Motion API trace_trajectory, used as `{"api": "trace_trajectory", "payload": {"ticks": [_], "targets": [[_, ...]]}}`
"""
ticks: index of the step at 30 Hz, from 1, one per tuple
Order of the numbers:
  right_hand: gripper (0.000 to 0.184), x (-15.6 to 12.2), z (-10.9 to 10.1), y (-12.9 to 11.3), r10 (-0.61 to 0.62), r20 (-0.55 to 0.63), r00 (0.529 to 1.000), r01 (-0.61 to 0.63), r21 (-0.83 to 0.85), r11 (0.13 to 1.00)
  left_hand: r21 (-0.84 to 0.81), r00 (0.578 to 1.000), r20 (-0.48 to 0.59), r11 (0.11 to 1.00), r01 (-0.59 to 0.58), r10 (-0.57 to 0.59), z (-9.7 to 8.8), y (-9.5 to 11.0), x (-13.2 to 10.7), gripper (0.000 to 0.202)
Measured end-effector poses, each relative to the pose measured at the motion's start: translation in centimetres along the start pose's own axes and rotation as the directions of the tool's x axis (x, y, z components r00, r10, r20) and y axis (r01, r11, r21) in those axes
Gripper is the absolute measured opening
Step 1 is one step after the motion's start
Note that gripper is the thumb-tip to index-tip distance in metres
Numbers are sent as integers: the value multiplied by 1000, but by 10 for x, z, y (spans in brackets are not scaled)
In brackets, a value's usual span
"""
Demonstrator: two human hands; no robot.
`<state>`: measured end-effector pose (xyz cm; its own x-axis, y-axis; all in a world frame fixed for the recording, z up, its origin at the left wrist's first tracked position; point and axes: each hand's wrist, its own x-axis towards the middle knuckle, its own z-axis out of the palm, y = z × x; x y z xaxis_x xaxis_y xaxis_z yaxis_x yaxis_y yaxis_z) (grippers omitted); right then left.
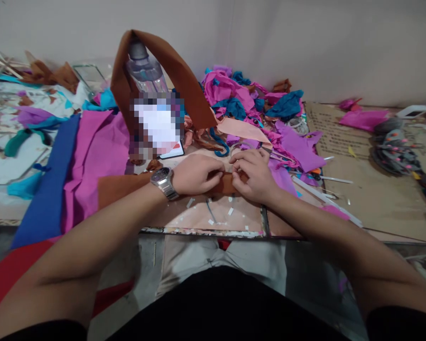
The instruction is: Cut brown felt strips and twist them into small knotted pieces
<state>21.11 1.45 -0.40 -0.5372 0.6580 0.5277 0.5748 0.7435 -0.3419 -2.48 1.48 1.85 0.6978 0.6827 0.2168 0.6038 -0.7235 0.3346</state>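
Note:
A brown strip (122,185) of crepe paper or cloth lies flat along the front of the table, passing beneath both hands. My left hand (198,173), below a steel wristwatch, presses on the strip with its fingers curled and closed on its upper edge. Close to its right, my right hand (254,176) pinches the same strip between thumb and bent fingers. A short brown stretch shows between the hands. Whether anything small is also held in the fingertips is hidden. Behind the hands, a longer brown band (177,71) arches over a clear plastic bottle (147,73).
Crumpled pink, purple and teal scraps (230,94) heap against the wall. A phone (172,150), partly blurred out, leans by the bottle. Pink (95,156) and blue sheets (51,175) hang over the left edge. Cardboard (344,180) with a dark pin-filled dish (394,150) lies right.

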Motion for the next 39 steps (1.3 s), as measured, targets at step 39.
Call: {"api": "trace_trajectory", "payload": {"ticks": [39], "targets": [[14,-3,1,-3,-47,31,998,46,33,998,-255,994,108,966,41,-14,-13,-4,2,26]]}}
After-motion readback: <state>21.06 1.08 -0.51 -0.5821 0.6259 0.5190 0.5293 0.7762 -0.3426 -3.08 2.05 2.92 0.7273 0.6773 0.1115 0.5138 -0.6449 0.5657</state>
